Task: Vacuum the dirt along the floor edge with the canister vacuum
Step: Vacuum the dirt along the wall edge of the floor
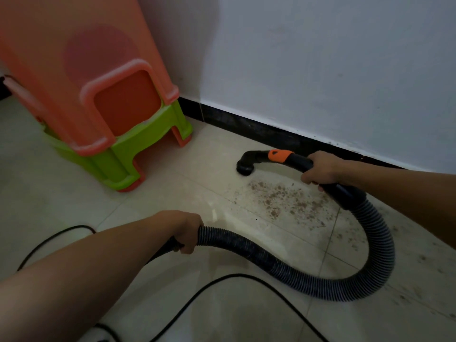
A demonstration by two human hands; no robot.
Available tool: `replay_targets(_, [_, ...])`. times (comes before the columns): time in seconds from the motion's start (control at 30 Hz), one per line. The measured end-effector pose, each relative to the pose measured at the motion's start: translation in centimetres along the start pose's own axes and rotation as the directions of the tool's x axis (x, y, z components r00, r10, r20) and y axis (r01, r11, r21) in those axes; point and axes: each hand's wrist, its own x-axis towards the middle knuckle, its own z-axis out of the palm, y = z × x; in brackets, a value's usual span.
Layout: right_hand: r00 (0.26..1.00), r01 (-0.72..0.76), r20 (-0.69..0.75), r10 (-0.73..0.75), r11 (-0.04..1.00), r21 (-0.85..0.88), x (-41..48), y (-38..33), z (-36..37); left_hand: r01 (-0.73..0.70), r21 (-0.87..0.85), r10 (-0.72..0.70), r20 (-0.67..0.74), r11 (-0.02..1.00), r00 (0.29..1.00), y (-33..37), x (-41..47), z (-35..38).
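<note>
- The stacked plastic stools (103, 114), orange over green, stand far left by the wall. A sweep carried on leftward along the skirting could knock the nozzle into their legs.
- The corrugated hose (375, 255) bows in a wide loop, near and right of the dirt. Dragged sideways, it could smear grit across the tiled floor (61, 193), as scattered specks lie close beside it on the right.
- The power cord (234, 277) snakes over the near floor, under the left forearm. A tug on the hose or a careless step might snag it.
- The dirt patch (283, 198) lies just on the near side of the black skirting (271, 134), between nozzle and hose loop, and looks largely uncollected. A pass hugging only the skirting would likely miss its near fringe.
- The right hand (323, 169) is wrapped round the black handle tube (298, 161) behind its orange collar. The left hand (187, 232) clasps the hose at its near end. Too taut a hold there could lift the nozzle.
- The round brush nozzle (243, 166) appears to rest on the floor just left of the dirt, not over it. Pushed quickly rightward, its bristles may scatter crumbs rather than draw them in.
</note>
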Motion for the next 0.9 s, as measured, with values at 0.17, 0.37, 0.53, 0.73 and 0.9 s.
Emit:
replay_targets(0.17, [0.996, 0.033, 0.083, -0.031, 0.999, -0.029, -0.7, -1.1, 0.7, 0.006, 0.016, -0.006, -0.004, 1.0, 1.0, -0.2, -0.3, 0.3])
replay_targets(0.37, [0.977, 0.141, 0.182, -0.109, 0.975, -0.169, -1.8, -1.7, 1.0, -0.002, 0.061, 0.004, -0.023, 0.998, 1.0, 0.5, -0.7, 1.2])
replay_targets(0.53, [0.99, 0.143, 0.067, -0.127, 0.933, -0.331, -3.0, -1.4, 0.2, 0.0, 0.106, 0.004, -0.039, 0.994, 0.999, 1.0, -0.9, 1.4])
replay_targets(0.73, [0.987, 0.159, 0.098, -0.129, 0.876, -0.455, -4.3, -2.2, -0.4, -0.027, 0.16, 0.032, -0.028, 0.987, 0.999, 2.1, -1.1, 1.4])
replay_targets(0.9, [0.987, 0.098, 0.156, -0.028, 0.879, -0.467, -5.2, -3.1, -3.4, -0.08, 0.128, 0.085, -0.035, 0.989, 0.996, 3.1, -1.6, 1.0])
